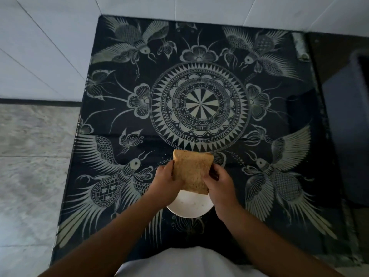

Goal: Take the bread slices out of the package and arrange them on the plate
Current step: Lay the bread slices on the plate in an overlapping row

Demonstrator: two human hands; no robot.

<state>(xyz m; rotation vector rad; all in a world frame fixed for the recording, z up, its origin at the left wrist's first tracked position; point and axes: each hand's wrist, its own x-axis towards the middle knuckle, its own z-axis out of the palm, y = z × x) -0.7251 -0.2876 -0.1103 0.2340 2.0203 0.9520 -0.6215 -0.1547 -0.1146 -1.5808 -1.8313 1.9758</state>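
A stack of brown bread slices [191, 170] is held between both hands above the table, just over the far edge of a white plate [187, 206]. My left hand [164, 179] grips the stack's left side and my right hand [220, 183] grips its right side. Whether a clear package wraps the slices I cannot tell. The plate sits near the table's front edge, partly hidden by my hands and the bread; the part that shows is bare.
The table [199, 106] is covered by a dark blue cloth with a pale mandala and bird pattern. A dark bin or container [351, 126] stands to the right of the table. White wall tiles lie behind, grey floor to the left.
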